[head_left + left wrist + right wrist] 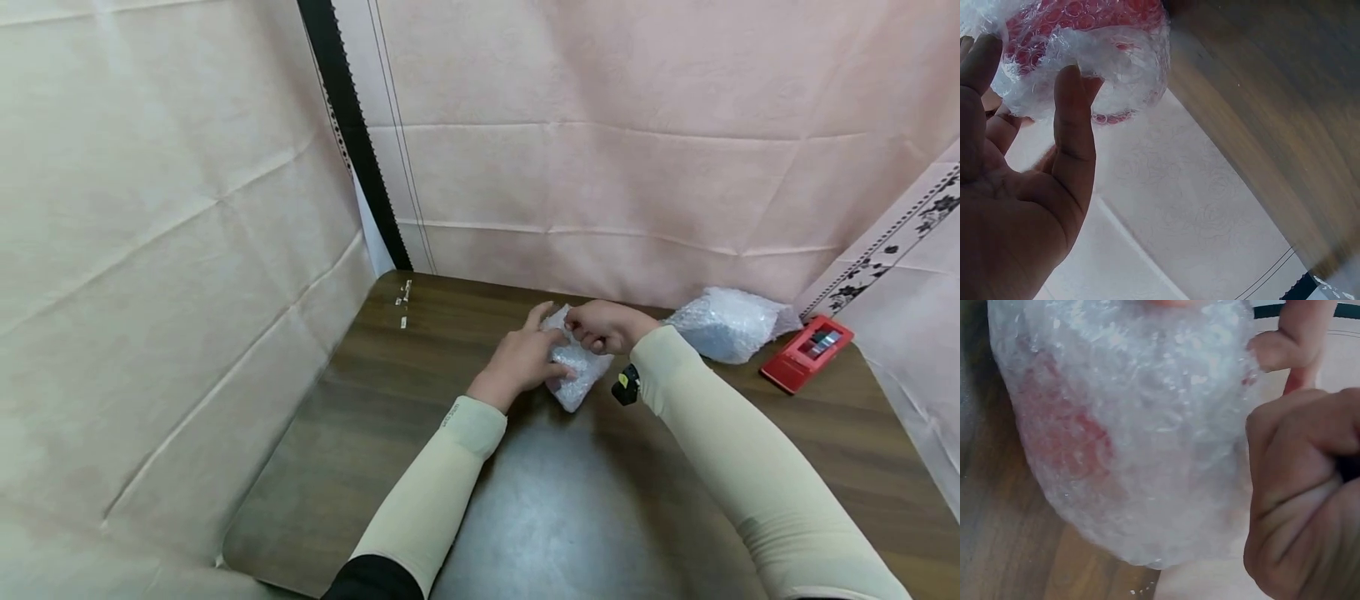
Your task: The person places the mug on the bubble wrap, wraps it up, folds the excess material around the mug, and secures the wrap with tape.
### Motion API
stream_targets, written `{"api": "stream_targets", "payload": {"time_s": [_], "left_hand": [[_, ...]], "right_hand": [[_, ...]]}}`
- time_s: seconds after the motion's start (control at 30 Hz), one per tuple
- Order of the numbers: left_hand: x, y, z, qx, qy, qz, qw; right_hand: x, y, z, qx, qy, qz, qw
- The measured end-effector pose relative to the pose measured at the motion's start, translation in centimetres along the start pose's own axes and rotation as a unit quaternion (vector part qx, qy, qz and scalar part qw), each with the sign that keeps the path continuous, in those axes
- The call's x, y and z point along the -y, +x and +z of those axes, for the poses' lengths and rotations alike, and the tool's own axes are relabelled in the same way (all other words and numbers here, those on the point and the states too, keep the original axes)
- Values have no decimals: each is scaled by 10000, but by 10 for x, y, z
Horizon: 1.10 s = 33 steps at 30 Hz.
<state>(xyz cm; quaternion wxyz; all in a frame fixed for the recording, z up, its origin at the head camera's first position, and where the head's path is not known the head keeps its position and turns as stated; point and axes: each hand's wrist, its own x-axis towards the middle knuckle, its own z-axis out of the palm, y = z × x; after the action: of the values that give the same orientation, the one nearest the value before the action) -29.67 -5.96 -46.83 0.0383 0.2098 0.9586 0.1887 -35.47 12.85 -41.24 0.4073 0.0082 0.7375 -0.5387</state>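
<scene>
A bubble-wrapped package [581,367] is held between both hands over the far part of the table. Something red shows through its clear wrap [1116,69], its kind blurred by the bubbles. My left hand [525,358] grips the package from the left, thumb on the near side and fingers spread toward the far side. At its upper right, my right hand [609,327] has its fingers curled in at the edge of the wrap. In the right wrist view this curled right hand [1304,494] is beside the package, its fingertips hidden.
A second bubble-wrapped bundle [727,325], bluish inside, lies at the back right. Beside it is a red rectangular holder [806,354] with a window. Small pale strips [403,322] sit on the table's far left corner. Cloth curtains [637,183] hang close behind the brown table [337,458].
</scene>
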Motion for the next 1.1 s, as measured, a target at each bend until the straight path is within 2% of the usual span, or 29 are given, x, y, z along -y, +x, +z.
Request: {"api": "stream_targets", "payload": {"time_s": [0.1, 0.2, 0.33, 0.5, 0.63, 0.77, 0.9, 1.0, 1.1], "left_hand": [[0, 1, 1, -63, -34, -22, 10000], [0, 2, 2, -107, 87, 151, 9998], [2, 6, -2, 89, 98, 401, 9991], [5, 12, -7, 303, -133, 280, 9991], [6, 14, -8, 335, -342, 118, 9988], [5, 11, -10, 302, -413, -56, 9987], [5, 10, -11, 278, -451, -153, 9985], [5, 11, -9, 250, -477, -134, 9985], [3, 12, -7, 202, -489, -155, 9985]], "right_hand": [[-1, 1, -1, 10, 12, 112, 9999], [-3, 0, -1, -41, 141, 174, 9997], [-4, -2, -3, -87, 226, 200, 9995], [-5, -7, -1, -116, 101, -1, 9999], [-6, -22, 2, -479, -451, -213, 9976], [-9, -43, 6, -805, -677, -424, 9935], [-20, -61, 10, -1168, -646, -754, 9882], [-30, -75, 15, -1556, -414, -1038, 9815], [-43, -83, 20, -1703, -174, -1270, 9770]]}}
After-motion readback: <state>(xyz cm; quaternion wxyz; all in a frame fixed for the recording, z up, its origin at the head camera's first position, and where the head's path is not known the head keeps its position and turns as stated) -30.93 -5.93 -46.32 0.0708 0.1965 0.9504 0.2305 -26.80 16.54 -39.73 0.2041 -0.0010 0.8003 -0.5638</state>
